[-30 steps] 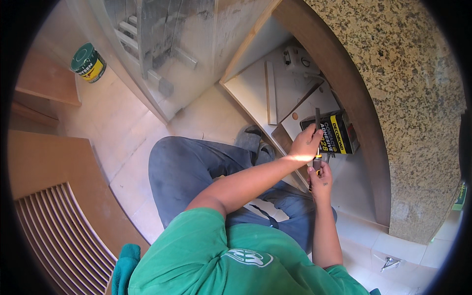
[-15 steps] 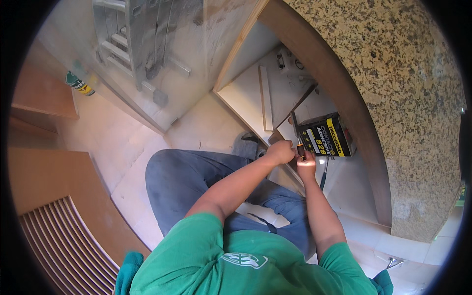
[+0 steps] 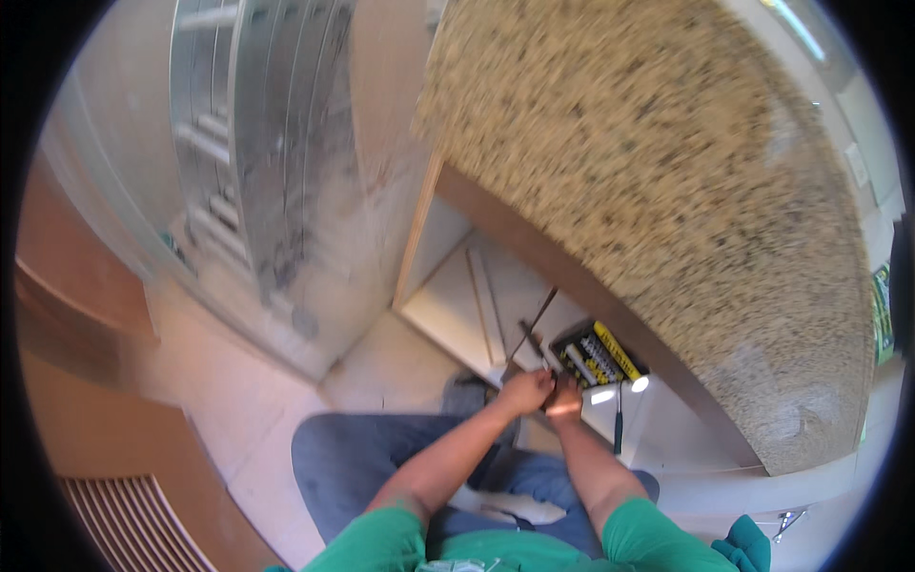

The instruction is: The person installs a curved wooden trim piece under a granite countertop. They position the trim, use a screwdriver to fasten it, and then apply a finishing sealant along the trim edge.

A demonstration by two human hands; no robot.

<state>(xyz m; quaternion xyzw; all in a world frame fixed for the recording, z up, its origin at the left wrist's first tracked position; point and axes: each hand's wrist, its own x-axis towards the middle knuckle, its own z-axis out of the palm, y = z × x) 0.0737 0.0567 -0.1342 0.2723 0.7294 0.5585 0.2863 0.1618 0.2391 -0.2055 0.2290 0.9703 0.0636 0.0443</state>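
Note:
Close together at the cabinet's front edge, both my hands are closed. My left hand [image 3: 527,392] has its fingers curled in at the edge of a board, beside the right; what they grip is hidden. My right hand [image 3: 564,398] is wrapped round a dark-handled hand tool, blurred and mostly covered by the fingers. Just beyond the hands a dark bar [image 3: 532,338] lies slanting inside the cabinet. A black and yellow adhesive can [image 3: 599,356] is right behind my right hand, on the cabinet floor.
Over the cabinet hangs a speckled granite countertop [image 3: 648,191] with a brown curved edge. A thin wooden strip [image 3: 484,305] and a dark-handled tool [image 3: 619,429] lie inside. An aluminium ladder [image 3: 238,153] stands at the left, and a slatted brown panel [image 3: 133,520] lies lower left.
The view has tilted upward, so more countertop shows and the hands sit lower in the picture. Both hands stay together at the cabinet edge; the right keeps hold of the tool.

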